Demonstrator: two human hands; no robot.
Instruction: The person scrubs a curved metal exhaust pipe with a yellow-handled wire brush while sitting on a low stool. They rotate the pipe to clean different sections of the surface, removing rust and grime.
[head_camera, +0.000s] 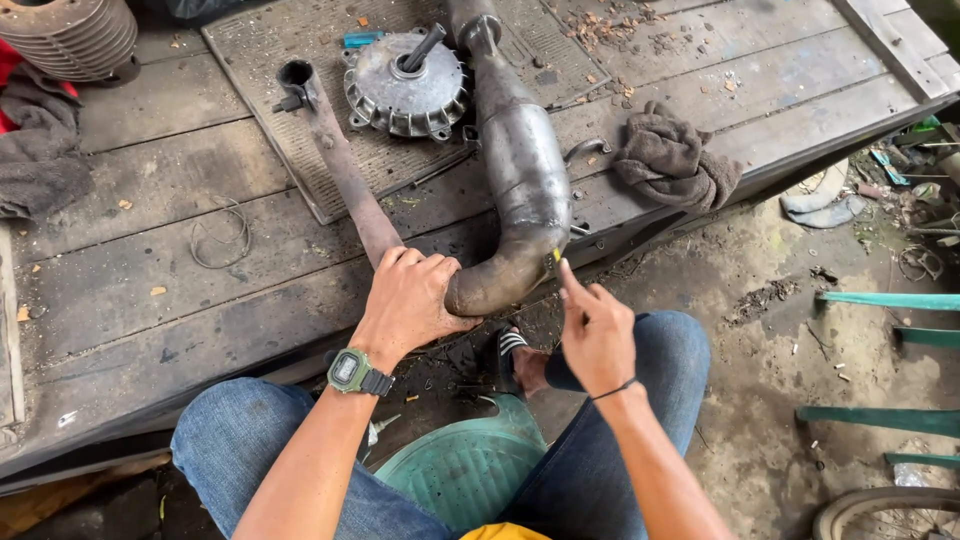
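Left hand clenched on the exhaust pipe bend at centre frame — hold firm; right hand pinches a small yellow piece — steady it.

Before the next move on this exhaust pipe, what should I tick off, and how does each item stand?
1. Left hand grips the exhaust pipe at its bend: ok.
2. Right hand is close to the pipe, holding a small yellow-tipped item near it: ok; what the item is: cannot tell.
3. Pipe rests on the wooden platform, bend hanging over the edge: ok.
4. Round metal cover lies beside the pipe, apart from both hands: ok.
5. Rag within reach on the right: ok.
6. Tip touching the pipe: cannot tell.
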